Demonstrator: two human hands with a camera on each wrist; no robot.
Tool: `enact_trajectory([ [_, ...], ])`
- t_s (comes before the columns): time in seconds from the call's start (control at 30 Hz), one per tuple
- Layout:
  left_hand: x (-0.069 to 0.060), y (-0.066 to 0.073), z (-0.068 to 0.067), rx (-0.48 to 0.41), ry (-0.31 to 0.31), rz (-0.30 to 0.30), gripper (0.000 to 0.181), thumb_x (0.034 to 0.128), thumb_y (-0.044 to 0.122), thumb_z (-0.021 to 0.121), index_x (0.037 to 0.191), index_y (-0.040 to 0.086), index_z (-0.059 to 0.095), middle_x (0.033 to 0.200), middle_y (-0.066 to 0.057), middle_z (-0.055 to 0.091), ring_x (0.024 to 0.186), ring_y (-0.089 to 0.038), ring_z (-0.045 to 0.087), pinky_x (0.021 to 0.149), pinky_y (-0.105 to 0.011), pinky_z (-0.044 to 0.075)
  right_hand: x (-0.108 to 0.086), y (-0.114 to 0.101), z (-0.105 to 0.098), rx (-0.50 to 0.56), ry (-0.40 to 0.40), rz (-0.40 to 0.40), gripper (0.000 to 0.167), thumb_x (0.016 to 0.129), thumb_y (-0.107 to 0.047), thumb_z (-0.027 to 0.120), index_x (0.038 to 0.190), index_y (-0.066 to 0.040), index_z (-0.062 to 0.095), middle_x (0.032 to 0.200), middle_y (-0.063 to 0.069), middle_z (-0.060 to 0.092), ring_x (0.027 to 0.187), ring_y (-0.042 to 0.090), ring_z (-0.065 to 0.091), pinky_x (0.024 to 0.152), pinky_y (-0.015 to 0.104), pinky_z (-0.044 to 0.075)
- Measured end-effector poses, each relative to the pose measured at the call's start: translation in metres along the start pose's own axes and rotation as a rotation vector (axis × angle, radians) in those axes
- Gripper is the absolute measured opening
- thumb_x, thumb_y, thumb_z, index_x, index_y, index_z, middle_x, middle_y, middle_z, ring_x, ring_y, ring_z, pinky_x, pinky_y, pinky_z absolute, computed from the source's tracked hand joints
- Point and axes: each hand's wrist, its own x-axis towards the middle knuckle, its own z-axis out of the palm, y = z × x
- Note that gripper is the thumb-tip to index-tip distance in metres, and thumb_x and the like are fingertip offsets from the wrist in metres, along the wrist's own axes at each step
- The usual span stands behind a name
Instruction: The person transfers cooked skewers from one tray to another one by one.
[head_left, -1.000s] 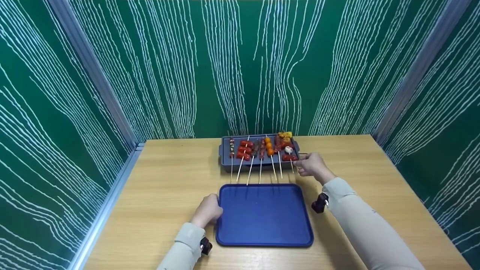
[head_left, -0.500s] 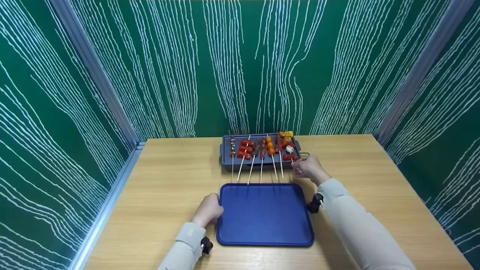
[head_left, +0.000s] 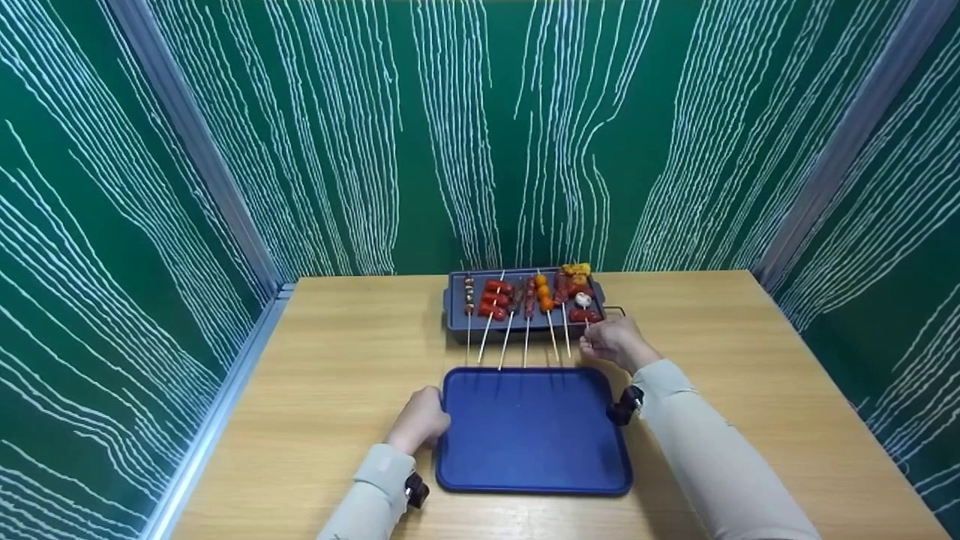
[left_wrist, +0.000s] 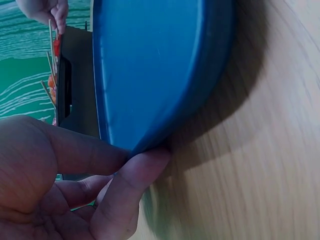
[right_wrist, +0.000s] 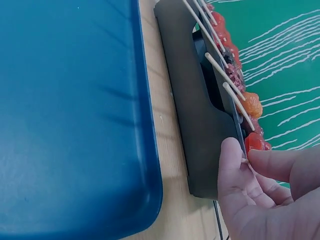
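Observation:
In the head view my left hand [head_left: 421, 417] pinches the left rim of a blue tray [head_left: 534, 435]; the left wrist view shows thumb and finger on its rim [left_wrist: 150, 140]. Behind the tray stands a dark grill [right_wrist: 182, 80] with several skewers across its top, their sticks pointing toward me. With thumb and fingers my right hand [right_wrist: 270, 187] pinches the stick of the rightmost skewer, a mixed skewer [head_left: 583, 316] with red, white and yellow pieces. Its food still lies over the grill. Part of the stick is hidden by the fingers.
Close by lie skewers with orange balls [head_left: 543, 292] and red sausage pieces [head_left: 493, 300]. A thin wire handle [head_left: 616, 309] sticks out at the grill's right end. Green panels [head_left: 420, 135] with white lines rise behind the wooden table [head_left: 337, 337].
My right hand has shifted slightly left and down from beside the grill's right end onto the rightmost skewer's stick, which it now pinches. The left hand stays on the tray rim.

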Motion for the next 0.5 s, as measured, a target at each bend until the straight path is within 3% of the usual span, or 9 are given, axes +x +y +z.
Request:
enact_trajectory([
  [0.13, 0.018, -0.023, 0.010, 0.014, -0.004, 0.007, 0.009, 0.0839, -0.003, 0.056, 0.090, 0.001, 0.062, 0.079, -0.013, 0.062, 0.056, -0.024, 0.062, 0.044, -0.033, 0.052, 0.001, -0.001, -0.001, 0.010, 0.005, 0.019, 0.015, 0.099, 0.011, 0.055, 0.092, 0.000, 0.062, 0.071, 0.005, 0.069, 0.066, 0.013, 0.068, 0.064, 0.025, 0.063],
  [0.2, 0.019, -0.023, 0.010, 0.013, -0.005, 0.001, 0.009, 0.0846, -0.002, 0.056, 0.090, 0.001, 0.062, 0.079, -0.014, 0.063, 0.055, -0.025, 0.062, 0.043, -0.034, 0.051, 0.002, -0.002, -0.001, 0.005, 0.013, 0.028, 0.013, 0.098, 0.011, 0.055, 0.094, 0.001, 0.062, 0.071, 0.005, 0.069, 0.066, 0.013, 0.068, 0.065, 0.025, 0.063],
  [0.3, 0.005, -0.003, 0.000, -0.012, -0.010, -0.027, 0.009, 0.0842, -0.005, 0.056, 0.089, -0.001, 0.062, 0.079, -0.015, 0.063, 0.054, -0.026, 0.063, 0.042, -0.034, 0.052, 0.003, -0.004, -0.001, -0.006, 0.027, 0.047, 0.012, 0.096, 0.012, 0.057, 0.095, 0.002, 0.064, 0.072, 0.005, 0.069, 0.067, 0.014, 0.068, 0.066, 0.026, 0.063],
  [0.37, 0.001, 0.003, -0.003, -0.021, -0.012, -0.025, 0.010, 0.0834, -0.007, 0.055, 0.088, -0.001, 0.062, 0.079, -0.016, 0.064, 0.054, -0.027, 0.064, 0.043, -0.035, 0.053, 0.003, -0.005, -0.001, -0.016, 0.031, 0.055, 0.013, 0.095, 0.011, 0.058, 0.093, 0.002, 0.066, 0.072, 0.004, 0.069, 0.066, 0.013, 0.068, 0.066, 0.026, 0.063],
  [0.5, 0.016, -0.018, 0.008, 0.030, 0.002, 0.005, 0.009, 0.0820, -0.002, 0.055, 0.085, 0.004, 0.061, 0.078, -0.010, 0.063, 0.061, -0.023, 0.064, 0.050, -0.032, 0.054, 0.004, -0.005, 0.000, 0.008, -0.032, 0.038, 0.020, 0.100, 0.012, 0.053, 0.087, 0.000, 0.064, 0.069, 0.004, 0.067, 0.063, 0.012, 0.065, 0.065, 0.024, 0.060],
])
